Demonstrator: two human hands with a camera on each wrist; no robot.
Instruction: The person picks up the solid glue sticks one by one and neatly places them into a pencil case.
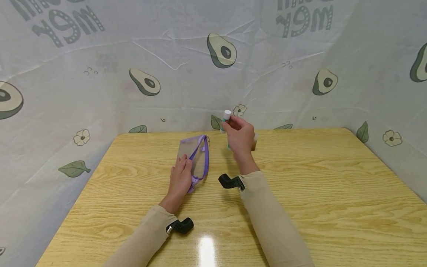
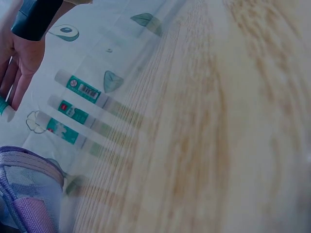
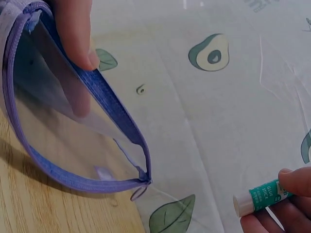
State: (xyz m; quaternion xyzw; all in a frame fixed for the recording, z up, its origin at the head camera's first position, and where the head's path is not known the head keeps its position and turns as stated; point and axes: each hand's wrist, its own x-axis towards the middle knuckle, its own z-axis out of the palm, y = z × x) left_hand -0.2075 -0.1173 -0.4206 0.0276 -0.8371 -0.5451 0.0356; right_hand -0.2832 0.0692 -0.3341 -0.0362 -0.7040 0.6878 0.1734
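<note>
My left hand (image 1: 180,178) holds the near-left edge of a mesh zip pouch (image 3: 92,185) with purple trim, its thumb over the rim and its fingers seen through the mesh. The pouch's mouth gapes wide. Raised above the table's far side, my right hand (image 1: 241,138) pinches a green and white glue stick (image 3: 266,194) between thumb and fingers. This glue stick is apart from the pouch, to its right. Three more glue sticks (image 2: 72,112) stand upright in a row in the left wrist view; my right hand mostly hides them in the head view.
The wooden table (image 1: 317,193) reaches back to a pale curtain (image 1: 186,81) printed with avocados and leaves. A small ring pull (image 3: 138,194) hangs at the pouch's zip end. Black camera mounts (image 1: 230,181) stick out at both wrists.
</note>
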